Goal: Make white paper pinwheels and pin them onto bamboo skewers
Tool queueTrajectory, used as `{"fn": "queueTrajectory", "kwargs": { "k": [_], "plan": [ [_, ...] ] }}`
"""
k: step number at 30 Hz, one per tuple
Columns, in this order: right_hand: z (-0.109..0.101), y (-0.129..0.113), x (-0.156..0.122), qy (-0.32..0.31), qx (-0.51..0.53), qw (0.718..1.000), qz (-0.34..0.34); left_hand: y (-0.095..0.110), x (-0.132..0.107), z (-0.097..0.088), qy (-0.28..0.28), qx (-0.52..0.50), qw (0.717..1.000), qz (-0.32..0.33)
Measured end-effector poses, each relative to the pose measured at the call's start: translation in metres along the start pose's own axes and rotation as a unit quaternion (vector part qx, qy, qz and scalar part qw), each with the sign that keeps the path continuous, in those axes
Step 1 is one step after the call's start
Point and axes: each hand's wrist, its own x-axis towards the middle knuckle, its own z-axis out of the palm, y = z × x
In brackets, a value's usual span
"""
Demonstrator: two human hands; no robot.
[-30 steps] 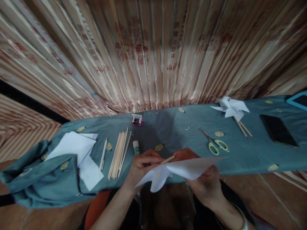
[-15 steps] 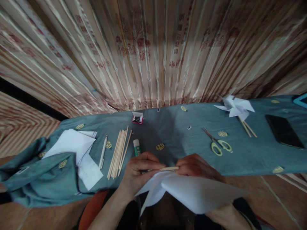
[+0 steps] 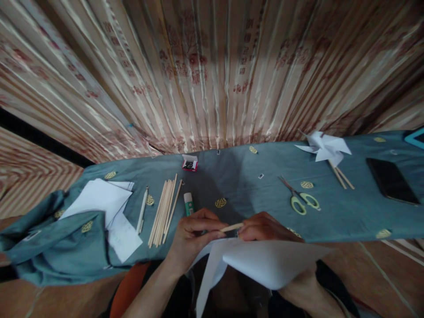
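Observation:
A short stretch of pale wooden stick shows between my two hands, at the front edge of the table. My left hand pinches its left end between thumb and fingers. The fingers of my right hand are curled round the other end. Below the stick hangs a white paper pinwheel with folded, curved blades; it covers part of my right hand and wrist. Whether the stick is joined to the paper is hidden. Just beyond my left hand lies a green glue stick with a white cap.
On the teal cloth lie several wooden sticks, a pen, white paper sheets, and a small box of dark pins. To the right are scissors, finished pinwheels and a phone. A curtain hangs behind.
The stick has tilted, its right end now higher, and my right hand has shifted slightly left and up. The paper's left blade hangs lower. Things on the table stay put.

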Motion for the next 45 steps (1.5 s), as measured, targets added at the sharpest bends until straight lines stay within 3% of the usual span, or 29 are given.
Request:
{"fn": "queueTrajectory", "kwargs": {
  "k": [13,22,37,45],
  "plan": [
    [0.0,0.0,0.003,0.002,-0.018,1.0,-0.006,-0.003,0.0,-0.001,-0.02,-0.007,1.0,0.011],
    [-0.003,-0.004,0.011,-0.001,-0.043,0.999,-0.032,-0.001,0.0,0.0,-0.012,0.005,1.0,0.005],
    [0.0,-0.001,0.002,0.004,-0.034,0.999,-0.008,0.003,0.001,0.001,-0.01,0.018,1.0,0.006],
    [-0.003,-0.007,0.013,0.005,-0.031,0.999,-0.023,0.003,0.0,0.002,-0.004,0.016,1.0,-0.002]
  ]
}}
